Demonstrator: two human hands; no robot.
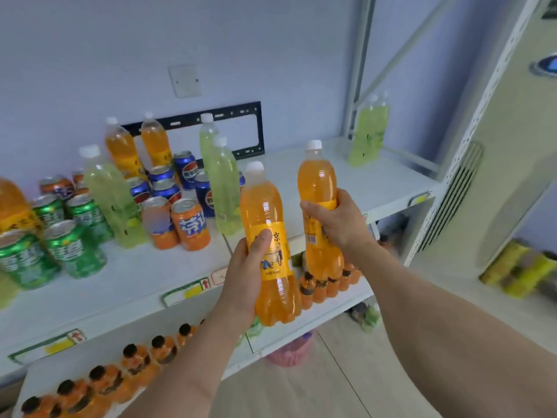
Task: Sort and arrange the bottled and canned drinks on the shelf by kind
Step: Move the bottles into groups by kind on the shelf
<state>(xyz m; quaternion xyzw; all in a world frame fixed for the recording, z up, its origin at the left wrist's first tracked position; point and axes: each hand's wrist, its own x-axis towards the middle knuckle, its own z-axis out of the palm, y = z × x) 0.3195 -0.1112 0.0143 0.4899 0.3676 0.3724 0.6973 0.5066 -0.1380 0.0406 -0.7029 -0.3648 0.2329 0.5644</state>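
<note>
1. Closest to the camera, low on the left: a row of small orange bottles with black caps (99,384) on the lower shelf (313,324).
2. The left hand (244,279) has its grip wrapped round an orange soda bottle (269,236) at the label, thumb across the front, holding it upright in the air in front of the top shelf (135,282).
3. The right hand (334,220) grips a second orange bottle (319,191) round the middle, held a bit higher and just beside the first, not touching as far as I can see.
4. On the top shelf to the left: green cans (69,245), two orange cans (190,224), then blue Pepsi cans (187,170) behind them.
5. Pale green bottles (223,188) stand among those cans, with two more orange bottles (123,146) at the back by the wall.
6. Far right corner of the shelf: another pair of pale green bottles (367,131), well apart from the rest.
</note>
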